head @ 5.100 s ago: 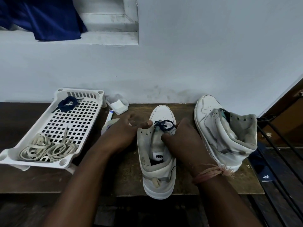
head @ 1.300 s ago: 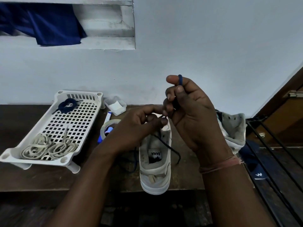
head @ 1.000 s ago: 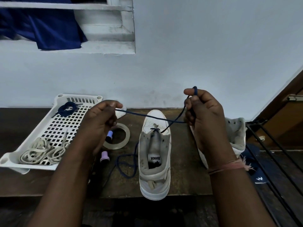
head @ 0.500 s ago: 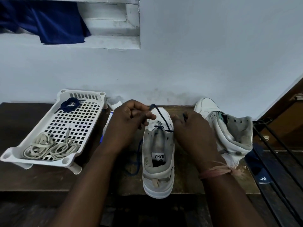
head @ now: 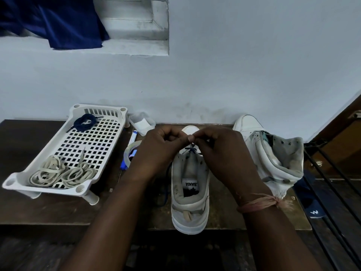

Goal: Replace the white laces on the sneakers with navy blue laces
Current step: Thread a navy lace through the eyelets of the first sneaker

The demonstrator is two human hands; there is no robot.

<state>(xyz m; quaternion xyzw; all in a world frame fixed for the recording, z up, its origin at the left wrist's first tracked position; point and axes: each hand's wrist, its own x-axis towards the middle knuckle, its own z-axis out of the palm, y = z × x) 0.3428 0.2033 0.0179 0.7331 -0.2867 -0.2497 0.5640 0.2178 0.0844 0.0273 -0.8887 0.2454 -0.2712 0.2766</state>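
Sneaker (head: 190,192) under work stands on the dark wooden bench (head: 48,208), heel toward the person and toe toward the wall, which puts the eyelet rows squarely below both hands. A navy lace (head: 192,150) crosses the lowest eyelets near the toe; a slack length trails down the shoe's left side onto the bench. The left hand (head: 156,151) and right hand (head: 220,153) meet above the toe, fingers curled and fingertips pinched together; they appear to hold the lace ends, though the ends themselves are hidden. Judged from this, lacing has only begun. The second sneaker (head: 273,153) leans on its side to the right, unlaced, evidently waiting its turn. A white tray (head: 17,182) to the left holds the removed white laces (head: 62,173) at its near end and a coiled spare navy lace (head: 85,123) at the far end, kept apart and within reach.
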